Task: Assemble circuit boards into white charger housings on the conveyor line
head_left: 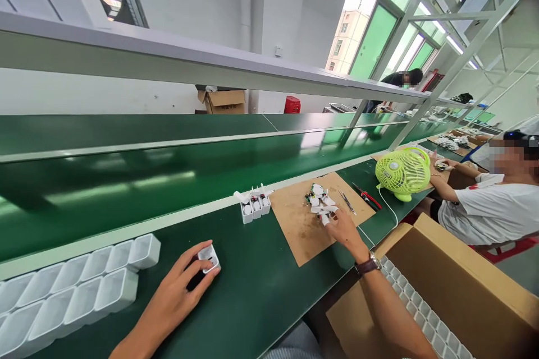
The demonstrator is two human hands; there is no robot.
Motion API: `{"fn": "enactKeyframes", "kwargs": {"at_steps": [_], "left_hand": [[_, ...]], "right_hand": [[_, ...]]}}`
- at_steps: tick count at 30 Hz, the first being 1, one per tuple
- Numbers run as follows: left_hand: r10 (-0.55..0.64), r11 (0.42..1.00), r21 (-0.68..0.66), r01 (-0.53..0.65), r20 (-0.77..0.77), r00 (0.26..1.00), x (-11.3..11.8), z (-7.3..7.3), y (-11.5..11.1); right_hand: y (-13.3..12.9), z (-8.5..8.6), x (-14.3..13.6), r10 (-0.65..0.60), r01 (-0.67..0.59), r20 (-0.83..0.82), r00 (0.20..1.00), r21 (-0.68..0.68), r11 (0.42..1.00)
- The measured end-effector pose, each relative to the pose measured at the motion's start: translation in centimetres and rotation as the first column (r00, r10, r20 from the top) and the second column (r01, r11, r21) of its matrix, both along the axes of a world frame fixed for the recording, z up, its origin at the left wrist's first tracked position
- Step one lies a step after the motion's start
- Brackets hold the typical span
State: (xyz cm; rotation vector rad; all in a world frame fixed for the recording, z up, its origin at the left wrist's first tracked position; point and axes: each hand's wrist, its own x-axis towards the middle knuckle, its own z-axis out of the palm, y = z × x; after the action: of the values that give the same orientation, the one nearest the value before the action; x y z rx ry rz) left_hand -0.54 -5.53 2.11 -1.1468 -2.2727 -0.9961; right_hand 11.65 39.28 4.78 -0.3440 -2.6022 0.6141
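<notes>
Nearest you, to the right of the brown board (295, 230), an open carton (471, 258) stores packed white cups (421, 309), presumably to keep stock off the bench. Well left of the board, two rows of similar cups (130, 293) stand mouth-up, probably for easy lifting. Between these rows and the board, your left hand (179, 280) steadies a single white cup (213, 261), gripped near its rim, it seems, to leave the opening visible; the back of the hand faces up, with thumb and fingers pinching the cup from opposite sides. Over the board, your right hand (342, 228) reaches forward, palm down, fingertips at a heap of small parts (319, 196); whether they pinch a piece, you cannot tell. Just beside the board's far left corner stand three filled cups (255, 210). Tweezers (347, 203) and red-handled pliers (367, 197) lie at its right, perhaps for ready reach; beyond it stands a green fan (402, 171).
</notes>
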Motion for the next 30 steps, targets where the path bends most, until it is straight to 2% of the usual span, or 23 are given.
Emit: {"fn": "enactKeyframes", "kwargs": {"at_steps": [4, 8, 10, 12, 14, 16, 18, 20, 23, 27, 28, 30], "left_hand": [[-0.001, 1.000, 0.022, 0.001, -0.001, 1.000, 0.2, 0.0, 0.3], [-0.017, 0.999, 0.044, 0.016, 0.022, 1.000, 0.4, -0.2, 0.5], [-0.019, 0.999, 0.051, 0.017, 0.045, 0.999, 0.4, -0.4, 0.6], [-0.016, 0.998, 0.059, 0.013, 0.059, 0.998, 0.4, -0.5, 0.6], [-0.015, 0.998, 0.065, 0.010, 0.078, 0.997, 0.5, -0.7, 0.5], [-0.020, 0.997, 0.077, 0.013, 0.098, 0.995, 0.6, -0.8, 0.4], [-0.021, 0.996, 0.083, 0.011, 0.125, 0.992, 0.7, -1.0, 0.3], [-0.014, 0.997, 0.079, 0.002, 0.159, 0.987, 0.9, -1.1, 0.2], [0.008, 0.998, 0.063, -0.023, 0.224, 0.974, 1.1, -1.2, 0.0], [0.027, 0.998, 0.046, -0.044, 0.311, 0.950, 1.1, -1.4, 0.0], [0.032, 0.998, 0.038, -0.047, 0.337, 0.941, 1.1, -1.5, 0.0], [0.037, 0.999, 0.021, -0.049, 0.389, 0.921, 1.2, -1.6, 0.0]], "right_hand": [[-1.0, 0.2, -0.9, 0.017, -0.020, -0.026, 1.000, -0.114, 0.993], [-4.2, 0.7, -2.9, 0.209, -0.203, -0.002, 0.978, -0.251, 0.947], [-6.5, 1.5, -3.9, 0.373, -0.345, 0.033, 0.927, -0.311, 0.886], [-9.0, 2.3, -5.0, 0.548, -0.490, 0.080, 0.833, -0.354, 0.796], [-11.4, 3.0, -6.1, 0.666, -0.593, 0.116, 0.737, -0.360, 0.720], [-13.5, 3.2, -7.1, 0.679, -0.641, 0.156, 0.717, -0.233, 0.731], [-15.2, 2.9, -7.5, 0.623, -0.623, 0.184, 0.761, -0.062, 0.780], [-16.4, 2.2, -7.3, 0.552, -0.573, 0.214, 0.806, 0.049, 0.818], [-17.2, 1.1, -5.7, 0.513, -0.552, 0.270, 0.815, 0.091, 0.829], [-16.8, 0.0, -3.1, 0.647, -0.679, 0.257, 0.718, 0.055, 0.732], [-16.5, -0.4, -2.6, 0.657, -0.686, 0.251, 0.711, 0.043, 0.726], [-16.0, -1.3, -1.9, 0.631, -0.660, 0.261, 0.730, 0.030, 0.751]]}}
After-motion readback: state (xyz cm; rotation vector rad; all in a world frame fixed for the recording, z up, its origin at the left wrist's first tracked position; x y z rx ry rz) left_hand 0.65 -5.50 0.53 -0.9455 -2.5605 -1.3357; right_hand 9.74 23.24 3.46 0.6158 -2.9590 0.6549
